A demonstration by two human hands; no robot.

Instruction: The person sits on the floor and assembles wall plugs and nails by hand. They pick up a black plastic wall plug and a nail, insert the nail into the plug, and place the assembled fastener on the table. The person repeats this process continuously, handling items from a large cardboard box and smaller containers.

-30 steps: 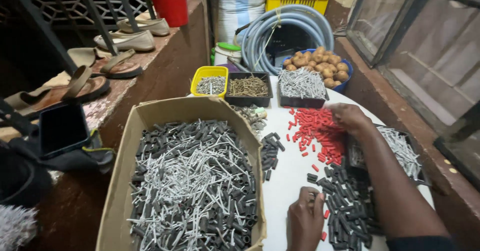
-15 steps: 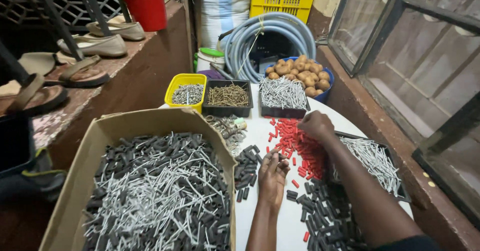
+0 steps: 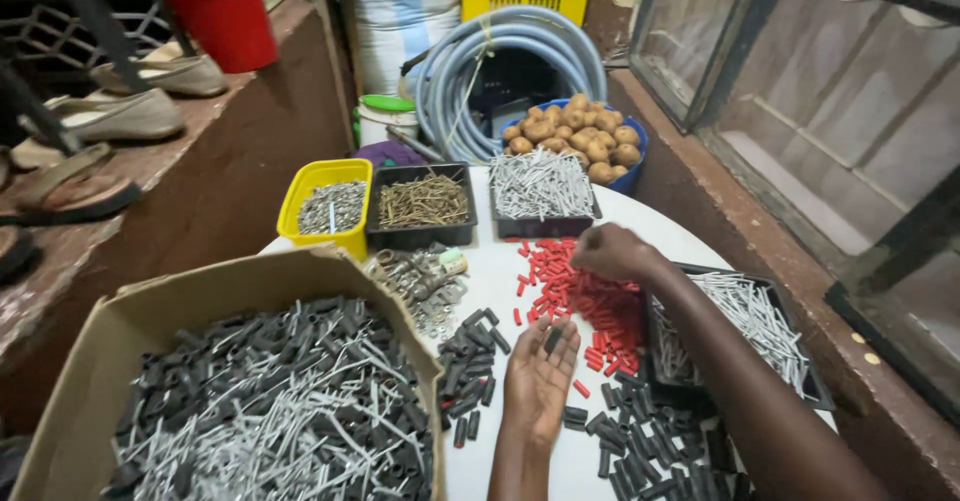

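Cramped corner by a window, round white desk (image 3: pixel 610 221) crowded with trays. I'm sorting small parts. My left hand (image 3: pixel 538 376) lies palm up, fingers loosely apart, with one short black sleeve (image 3: pixel 552 340) resting on the palm, grey-black, tube-shaped. My right hand (image 3: pixel 612 251) is over the pile of red caps (image 3: pixel 580 296), fingers bunched together at the pile; can't tell if a cap is pinched. Step looks like picking a red cap to go with the sleeve; next move would need a clean single-cap pinch. More black sleeves (image 3: pixel 475 361) lie loose on the desk. Cardboard box (image 3: pixel 230 291) at left holds sleeves mixed with grey pins. Black tray of pins (image 3: pixel 745 326) sits under my right forearm.
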